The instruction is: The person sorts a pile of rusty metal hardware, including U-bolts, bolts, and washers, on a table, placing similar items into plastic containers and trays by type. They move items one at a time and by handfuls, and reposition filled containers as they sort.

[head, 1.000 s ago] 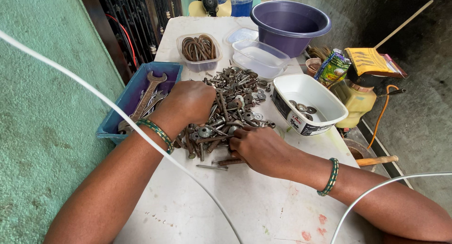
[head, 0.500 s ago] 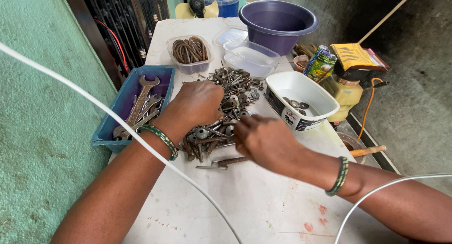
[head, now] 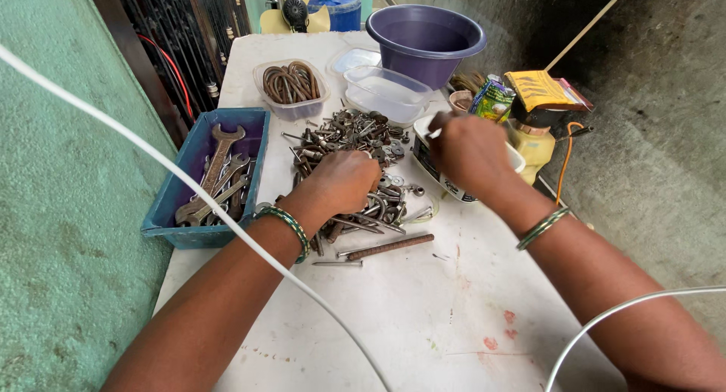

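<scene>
Scuffed white desk [head: 423, 309] here: left hand [head: 344, 182] sits curled down in the rusty hardware pile [head: 355, 161], right hand [head: 469, 151] hovers closed over the white tub [head: 428, 159], can't tell what it's pinching.

right hand [head: 470, 151]: off the pile of rusty hardware [head: 352, 161], now over the white tub [head: 513, 159]
left hand [head: 344, 182]: slightly nearer on pile

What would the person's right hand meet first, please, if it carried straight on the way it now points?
Probably the white rectangular plastic tub: the right hand hovers over it, fingers pointing forward and down. How far above it the hand is cannot be told.
</scene>
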